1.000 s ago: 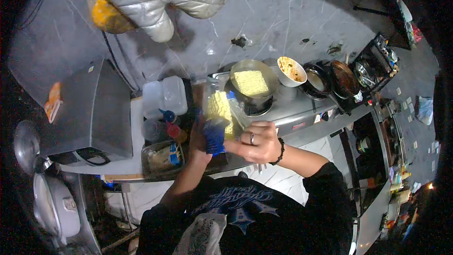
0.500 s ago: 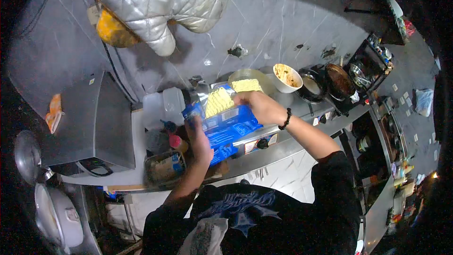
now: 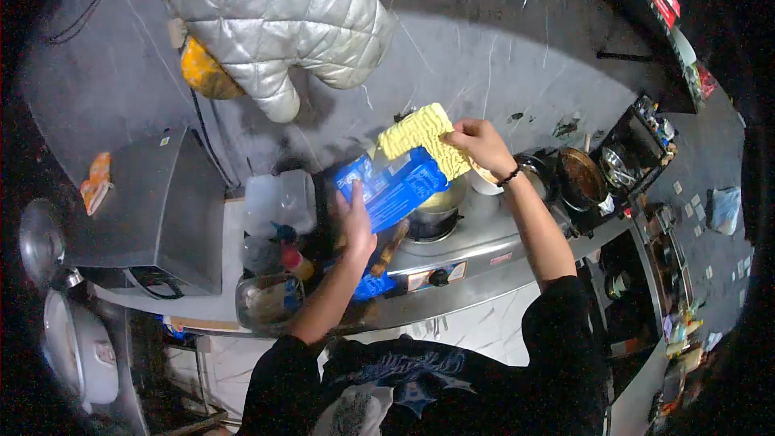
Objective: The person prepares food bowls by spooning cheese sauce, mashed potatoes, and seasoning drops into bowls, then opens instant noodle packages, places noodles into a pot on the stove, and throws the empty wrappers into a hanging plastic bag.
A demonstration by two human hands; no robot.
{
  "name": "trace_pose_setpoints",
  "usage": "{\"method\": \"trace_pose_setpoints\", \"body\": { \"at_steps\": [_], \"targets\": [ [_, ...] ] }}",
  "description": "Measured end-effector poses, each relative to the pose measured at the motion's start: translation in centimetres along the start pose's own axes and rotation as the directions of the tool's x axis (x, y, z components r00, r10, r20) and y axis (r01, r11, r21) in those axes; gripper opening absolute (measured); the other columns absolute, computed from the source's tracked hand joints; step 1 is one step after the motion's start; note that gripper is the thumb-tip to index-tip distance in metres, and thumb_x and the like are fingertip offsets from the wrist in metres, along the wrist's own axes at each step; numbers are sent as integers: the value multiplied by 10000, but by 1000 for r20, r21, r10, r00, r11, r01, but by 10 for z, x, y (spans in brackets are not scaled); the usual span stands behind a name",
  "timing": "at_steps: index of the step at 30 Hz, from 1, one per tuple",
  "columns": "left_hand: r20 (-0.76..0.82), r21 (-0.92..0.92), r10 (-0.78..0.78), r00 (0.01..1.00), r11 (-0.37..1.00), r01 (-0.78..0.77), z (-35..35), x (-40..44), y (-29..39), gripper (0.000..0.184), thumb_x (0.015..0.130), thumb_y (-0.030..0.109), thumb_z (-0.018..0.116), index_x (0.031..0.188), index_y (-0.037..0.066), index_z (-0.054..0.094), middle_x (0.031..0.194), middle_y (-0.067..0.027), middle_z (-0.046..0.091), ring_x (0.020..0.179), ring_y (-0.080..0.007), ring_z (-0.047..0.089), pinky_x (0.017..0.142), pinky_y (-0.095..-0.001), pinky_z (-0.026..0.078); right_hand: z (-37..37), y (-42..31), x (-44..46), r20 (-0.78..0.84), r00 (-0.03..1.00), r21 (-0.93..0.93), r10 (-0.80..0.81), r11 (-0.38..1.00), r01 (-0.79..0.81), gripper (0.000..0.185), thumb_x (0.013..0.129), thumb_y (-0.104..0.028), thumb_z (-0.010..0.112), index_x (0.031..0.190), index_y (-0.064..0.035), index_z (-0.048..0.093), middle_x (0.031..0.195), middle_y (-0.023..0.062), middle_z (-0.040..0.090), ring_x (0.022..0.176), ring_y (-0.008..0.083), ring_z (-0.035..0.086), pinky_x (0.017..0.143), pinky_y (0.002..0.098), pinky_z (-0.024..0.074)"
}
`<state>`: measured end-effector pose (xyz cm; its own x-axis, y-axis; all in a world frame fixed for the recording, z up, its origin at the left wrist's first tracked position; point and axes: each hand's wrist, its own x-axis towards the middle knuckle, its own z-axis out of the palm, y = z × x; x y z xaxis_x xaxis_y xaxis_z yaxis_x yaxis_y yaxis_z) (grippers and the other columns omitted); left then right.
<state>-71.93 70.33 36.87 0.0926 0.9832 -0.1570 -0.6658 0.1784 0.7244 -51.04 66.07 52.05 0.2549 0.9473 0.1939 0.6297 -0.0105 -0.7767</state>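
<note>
My right hand [image 3: 482, 146] is closed, pinching a pale yellow block of dried instant noodles [image 3: 414, 131] by its right edge. A second noodle part hangs below the fingers; I cannot tell whether it is a separate block. My left hand [image 3: 355, 222] grips a blue noodle packet [image 3: 404, 198] by its left end, thumb on top. The noodles lie along the packet's upper edge, partly over it. Underneath is a metal pot [image 3: 440, 220] on the stove [image 3: 484, 236], largely hidden by the packet. A white bowl [image 3: 484, 182] sits behind my right wrist, mostly covered.
Dark pans [image 3: 580, 178] stand on the stove at right. A silver oven mitt [image 3: 282, 20] hangs on the wall above. To the left are a clear plastic container [image 3: 280, 200], a glass dish [image 3: 266, 304] and a grey box-shaped appliance [image 3: 173, 210].
My right hand has risen to the right, lifting the noodles up from the packet and pot area. The packet, in my left hand, has tilted and shifted right. The camera view has moved slightly.
</note>
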Motion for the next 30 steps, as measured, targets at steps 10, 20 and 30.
{"method": "trace_pose_setpoints", "body": {
  "at_steps": [10, 20, 30],
  "targets": [
    [-59, 3, -22, 998, 1000, 22, -46, 45, -15, 735, 861, 491, 562, 1403, 106, 248, 1365, -138, 384, 1142, -292, 507, 913, -416, 459, -12, 134, 45, -151, 978, 15, 147, 989, -147, 322, 791, -317, 651, 765, 4, 652, 629, 24, 587, 568, 98, 517, 535, 261, 409],
    [214, -136, -417, 883, 882, 450, -163, -65, 77, 541, 944, 459, 415, 1341, 92, 395, 1250, -105, 518, 1126, -260, 529, 974, -406, 422, 63, 124, -100, -424, 901, -102, -91, 993, 53, 92, 864, -135, 601, 902, -51, 604, 730, 63, 619, 608, 119, 536, 548, 258, 414],
    [251, -283, -578, 776, 723, 630, -283, -95, 29, 540, 923, 476, 447, 1314, 106, 419, 1211, -88, 529, 1085, -236, 527, 948, -394, 436, 271, 109, -207, -218, 969, -57, 112, 990, -127, 438, 659, -138, 783, 1013, -52, 541, 923, 117, 487, 837, 277, 498, 712, 337, 441]
  ]
}}
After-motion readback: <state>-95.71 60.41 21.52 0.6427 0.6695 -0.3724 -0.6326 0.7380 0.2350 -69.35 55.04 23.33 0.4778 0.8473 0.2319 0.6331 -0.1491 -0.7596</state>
